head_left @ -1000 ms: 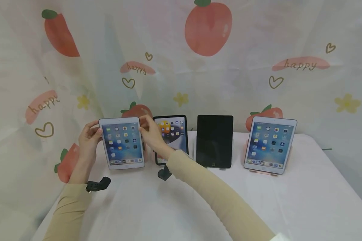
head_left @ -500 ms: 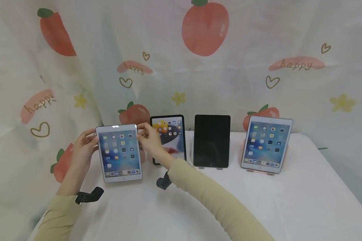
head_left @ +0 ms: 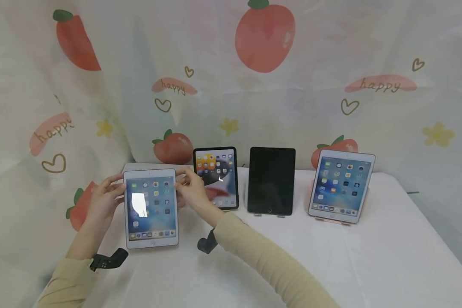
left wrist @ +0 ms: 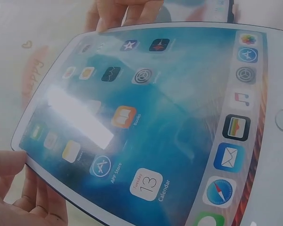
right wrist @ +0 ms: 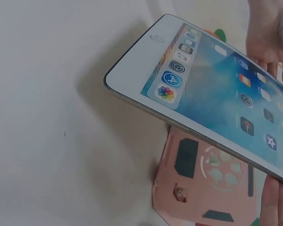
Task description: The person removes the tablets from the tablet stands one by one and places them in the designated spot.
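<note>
Both hands hold a white-framed tablet (head_left: 152, 209) by its side edges, screen lit with rows of app icons and a patch of glare. My left hand (head_left: 105, 201) pinches the left edge near its top corner, thumb at the front. Opposite it, my right hand (head_left: 195, 192) pinches the right edge, also near the top. In the right wrist view a pink stand (right wrist: 198, 202) with dark pads stands beyond the tablet, apart from it. The tablet's back and the fingertips behind it are hidden in the head view.
To the right stand a black-framed tablet (head_left: 217, 184) with a lit screen, a dark-screened tablet (head_left: 271, 182) and another white tablet (head_left: 342, 186) on a pink stand (head_left: 333, 220). A white cloth (head_left: 238, 265) covers the table. Behind hangs a fruit-printed curtain (head_left: 292, 102).
Both hands have brought the white tablet down and toward me, away from its place at the left end of the row. Glare now shows on its screen. The other tablets stay put.
</note>
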Available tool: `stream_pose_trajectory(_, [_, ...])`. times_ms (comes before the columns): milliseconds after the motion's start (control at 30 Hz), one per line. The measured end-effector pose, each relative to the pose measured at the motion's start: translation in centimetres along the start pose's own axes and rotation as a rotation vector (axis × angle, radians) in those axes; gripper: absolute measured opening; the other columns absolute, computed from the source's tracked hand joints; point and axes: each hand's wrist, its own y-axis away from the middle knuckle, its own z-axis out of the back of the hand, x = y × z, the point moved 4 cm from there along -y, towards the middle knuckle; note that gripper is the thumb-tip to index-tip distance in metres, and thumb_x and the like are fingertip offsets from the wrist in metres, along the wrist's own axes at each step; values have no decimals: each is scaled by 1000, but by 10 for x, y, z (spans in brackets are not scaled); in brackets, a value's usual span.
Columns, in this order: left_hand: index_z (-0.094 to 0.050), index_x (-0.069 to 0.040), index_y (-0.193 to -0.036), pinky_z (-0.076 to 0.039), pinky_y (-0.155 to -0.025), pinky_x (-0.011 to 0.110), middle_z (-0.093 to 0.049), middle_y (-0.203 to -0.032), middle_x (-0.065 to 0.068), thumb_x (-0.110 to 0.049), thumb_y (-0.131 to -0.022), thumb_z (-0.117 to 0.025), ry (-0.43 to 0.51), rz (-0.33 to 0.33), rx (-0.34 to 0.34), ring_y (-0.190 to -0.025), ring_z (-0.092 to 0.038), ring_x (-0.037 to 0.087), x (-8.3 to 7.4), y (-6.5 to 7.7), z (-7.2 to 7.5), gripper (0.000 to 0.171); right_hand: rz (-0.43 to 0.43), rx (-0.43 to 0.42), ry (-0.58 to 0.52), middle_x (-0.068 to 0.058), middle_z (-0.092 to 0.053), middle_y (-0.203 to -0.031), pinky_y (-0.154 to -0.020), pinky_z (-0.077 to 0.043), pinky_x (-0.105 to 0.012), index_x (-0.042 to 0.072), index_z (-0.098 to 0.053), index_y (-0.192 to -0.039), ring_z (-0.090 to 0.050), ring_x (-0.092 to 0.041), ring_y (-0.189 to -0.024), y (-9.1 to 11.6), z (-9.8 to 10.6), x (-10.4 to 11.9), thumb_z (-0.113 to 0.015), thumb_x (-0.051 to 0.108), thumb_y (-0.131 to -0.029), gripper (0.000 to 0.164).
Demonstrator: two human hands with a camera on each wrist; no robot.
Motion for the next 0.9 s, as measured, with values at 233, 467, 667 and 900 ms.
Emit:
stream_pose_trajectory(233, [-55,-30,-119,-44,-78,16,-58,-90,-19,-19,-98,-54,-40,55,14,-86,-54,1,12,3,8,24,-80,47,-49,-3,-58,-76,-63,-57,-26,11,-61,-113,-62,-19,-73,9,-8,-8,-63,2,-89,25])
stream_pose_trajectory(467, [-53,-28,-125,-45,-78,16,-59,-88,-21,-21,-98,-54,-87,103,28,-88,-53,3,22,4,10,28,-131,51,-82,-4,-57,-75,-69,-60,-36,10,-60,-112,-68,-28,-71,16,-11,-14,-62,2,-89,25])
stream_pose_trajectory(667, [-52,-26,-122,-46,-77,17,-61,-82,-22,-18,-99,-51,-89,144,48,-84,-54,2,30,7,10,24,-165,60,-68,-5,-60,-77,-68,-60,-35,11,-60,-113,-66,-16,-64,22,-13,-22,-62,3,-90,25])
stream_pose_trajectory(900, [-45,-18,-135,-45,-80,16,-60,-87,-22,-21,-100,-48,-144,198,73,-89,-53,5,44,10,9,35,-207,74,-72,-10,-69,-89,-72,-60,-37,11,-60,-114,-69,-18,-68,28,-15,-34,-62,4,-90,25])
